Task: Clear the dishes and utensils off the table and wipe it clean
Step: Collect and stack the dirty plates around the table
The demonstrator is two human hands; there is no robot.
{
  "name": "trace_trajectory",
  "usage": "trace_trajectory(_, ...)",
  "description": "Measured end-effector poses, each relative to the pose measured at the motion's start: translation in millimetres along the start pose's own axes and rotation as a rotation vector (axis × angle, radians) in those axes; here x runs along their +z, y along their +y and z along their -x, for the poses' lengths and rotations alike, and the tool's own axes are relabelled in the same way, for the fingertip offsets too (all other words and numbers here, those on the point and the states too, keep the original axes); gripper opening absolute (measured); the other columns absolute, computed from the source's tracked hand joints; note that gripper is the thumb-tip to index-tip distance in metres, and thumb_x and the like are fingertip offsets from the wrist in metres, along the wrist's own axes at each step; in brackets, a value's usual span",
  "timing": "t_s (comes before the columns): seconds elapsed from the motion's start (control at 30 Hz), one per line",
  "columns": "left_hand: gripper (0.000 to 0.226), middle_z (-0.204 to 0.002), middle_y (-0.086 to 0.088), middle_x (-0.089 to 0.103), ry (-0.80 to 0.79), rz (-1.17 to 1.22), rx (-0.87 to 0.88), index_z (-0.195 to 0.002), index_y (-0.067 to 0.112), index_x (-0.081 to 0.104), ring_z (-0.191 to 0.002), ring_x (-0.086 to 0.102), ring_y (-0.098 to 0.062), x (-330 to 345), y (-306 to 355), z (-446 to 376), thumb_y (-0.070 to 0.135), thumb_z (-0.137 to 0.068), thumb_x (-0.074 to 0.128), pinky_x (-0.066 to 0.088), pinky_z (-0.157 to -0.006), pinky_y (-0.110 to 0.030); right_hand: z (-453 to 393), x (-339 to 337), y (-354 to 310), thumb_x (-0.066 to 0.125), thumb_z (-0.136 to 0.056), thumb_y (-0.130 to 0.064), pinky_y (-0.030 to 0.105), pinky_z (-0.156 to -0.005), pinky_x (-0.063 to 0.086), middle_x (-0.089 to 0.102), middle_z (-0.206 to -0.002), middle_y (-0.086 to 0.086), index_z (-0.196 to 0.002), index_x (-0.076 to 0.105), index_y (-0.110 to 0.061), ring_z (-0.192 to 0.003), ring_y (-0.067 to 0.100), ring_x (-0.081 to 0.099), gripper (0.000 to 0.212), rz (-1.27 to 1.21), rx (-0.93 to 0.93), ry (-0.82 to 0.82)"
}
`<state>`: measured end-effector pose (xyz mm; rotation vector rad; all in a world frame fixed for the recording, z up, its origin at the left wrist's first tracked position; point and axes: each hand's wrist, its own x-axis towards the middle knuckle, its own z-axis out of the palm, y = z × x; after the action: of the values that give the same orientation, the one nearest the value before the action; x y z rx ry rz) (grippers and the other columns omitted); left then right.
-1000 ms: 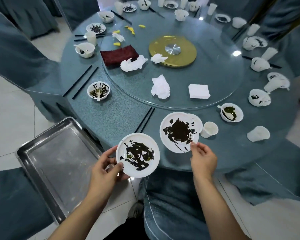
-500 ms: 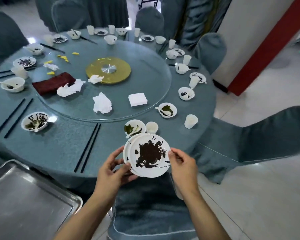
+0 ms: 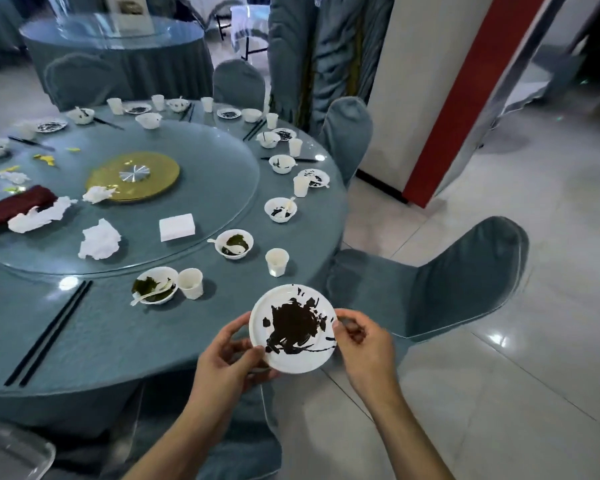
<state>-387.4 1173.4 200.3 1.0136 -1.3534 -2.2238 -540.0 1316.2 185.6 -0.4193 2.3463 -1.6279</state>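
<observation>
1. While the round surface [image 3: 125, 341] is sitting ahead and to the left, both hands are carrying a white plate [image 3: 292, 329] smeared with dark sauce, out past its near edge and above a covered chair.
2. The left hand [image 3: 226, 362] is gripping the plate's lower left rim, thumb on top and fingers curled underneath; the right hand [image 3: 364, 344] is pinching the right rim between thumb and fingertips. Whether a second plate is lying beneath the top one, I cannot tell.
3. The plate is staying level, dirty face up — neither hand is free.
4. The relation that matters: the metal tray [image 3: 11, 455] is showing only as a corner at the lower left, well apart from the plate, on the left hand's side. I judge the plate is heading there, so the left hand is the nearer one to lead the swing.
5. The nearest dishes remaining are lying up and left of the hands — a bowl [image 3: 156, 285] with green residue and a spoon, a small cup [image 3: 191, 283] just beside it, another cup [image 3: 277, 261] further right.
6. Black chopsticks [image 3: 47, 334] are pointing diagonally, their lower ends toward the near-left edge.
7. Crumpled napkins [image 3: 99, 240] are lying on the glass turntable [image 3: 222, 174]; wiping is, I judge, far off.
</observation>
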Motion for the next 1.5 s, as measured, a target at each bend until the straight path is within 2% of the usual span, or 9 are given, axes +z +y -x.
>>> trace_trajectory(0.13,0.048,-0.104,-0.021,0.073,0.050,-0.048,0.021,-0.118,0.025,0.070,-0.088,0.075,-0.035,56.3,-9.7,-4.1,-0.013,-0.090,0.061,0.064,-0.070,-0.041,-21.4,-51.2,10.7,0.065,-0.095,-0.027,0.035,-0.079,0.059,0.072,-0.086,-0.016,-0.105,0.072,-0.032,-0.082,0.004,0.068,0.013,0.116,-0.037,-0.025)
trace_trajectory(0.3,0.048,-0.103,-0.015,0.075,0.047,-0.101,0.012,-0.120,0.028,0.069,-0.083,0.076,-0.030,114.9,-19.7,-27.9,-0.010,-0.091,0.062,0.062,-0.064,-0.035,-60.7,-107.3,30.2,0.053,-0.099,-0.041,0.032,-0.089,0.053,0.061,-0.113,-0.019,-0.125,0.062,-0.037,-0.102,0.003,0.059,0.028,0.409,-0.142,-0.056)
trace_trajectory(0.5,0.048,-0.101,-0.012,0.076,0.045,-0.150,0.044,-0.119,0.033,0.070,-0.080,0.074,-0.029,196.3,-35.2,-81.3,-0.006,-0.091,0.065,0.062,-0.080,-0.050,-131.8,-180.6,61.6,0.052,-0.101,-0.032,0.030,-0.104,0.038,0.056,-0.130,-0.009,-0.135,0.057,-0.028,-0.117,0.012,0.050,0.035,0.689,-0.262,-0.034)
trace_trajectory(0.6,0.048,-0.102,-0.013,0.076,0.018,-0.127,0.040,-0.121,0.031,0.069,-0.091,0.074,-0.033,238.2,-38.1,-117.7,-0.006,-0.091,0.065,0.064,-0.077,-0.045,-176.7,-216.5,72.0,0.054,-0.100,-0.031,0.035,-0.105,0.040,0.053,-0.134,-0.008,-0.139,0.053,-0.030,-0.121,0.014,0.048,0.039,0.771,-0.243,-0.035)
trace_trajectory(0.8,0.046,-0.101,-0.010,0.077,-0.061,-0.115,0.024,-0.119,0.029,0.069,-0.092,0.075,-0.029,335.0,-39.2,-180.9,-0.008,-0.092,0.062,0.063,-0.070,-0.037,-256.0,-284.9,85.6,0.050,-0.101,-0.038,0.039,-0.117,0.033,0.045,-0.146,-0.008,-0.146,0.044,-0.032,-0.133,0.016,0.042,0.046,0.862,-0.148,-0.009)
trace_trajectory(1.0,0.045,-0.097,-0.006,0.077,-0.082,-0.137,0.028,-0.116,0.031,0.069,-0.089,0.075,-0.027,423.1,-37.5,-222.3,-0.007,-0.091,0.064,0.062,-0.068,-0.036,-325.4,-342.9,105.1,0.049,-0.101,-0.040,0.043,-0.118,0.032,0.041,-0.151,-0.006,-0.149,0.040,-0.032,-0.138,0.019,0.040,0.049,0.877,-0.108,0.000)
trace_trajectory(1.2,0.045,-0.098,-0.007,0.077,-0.015,-0.116,0.053,-0.122,0.027,0.068,-0.089,0.076,-0.025,513.4,-49.9,-267.6,-0.006,-0.092,0.064,0.062,-0.065,-0.032,-415.7,-404.6,134.2,0.051,-0.100,-0.038,0.035,-0.114,0.032,0.043,-0.147,-0.006,-0.149,0.040,-0.030,-0.133,0.017,0.042,0.051,0.856,-0.186,-0.039)
trace_trajectory(1.4,0.045,-0.105,-0.016,0.074,0.146,-0.014,0.041,-0.122,0.025,0.069,-0.094,0.074,-0.034,623.5,-75.7,-311.7,-0.007,-0.092,0.062,0.063,-0.067,-0.038,-516.2,-483.1,163.6,0.056,-0.098,-0.036,0.034,-0.113,0.032,0.046,-0.149,-0.003,-0.147,0.043,-0.029,-0.134,0.018,0.044,0.050,0.862,-0.280,-0.132)
trace_trajectory(1.5,0.044,-0.102,-0.016,0.074,0.214,0.042,0.045,-0.121,0.025,0.069,-0.088,0.074,-0.030,677.7,-84.5,-329.4,-0.007,-0.092,0.062,0.063,-0.066,-0.037,-572.4,-518.2,171.1,0.056,-0.098,-0.036,0.036,-0.111,0.035,0.048,-0.148,-0.003,-0.145,0.045,-0.030,-0.133,0.018,0.046,0.049,0.854,-0.352,-0.175)
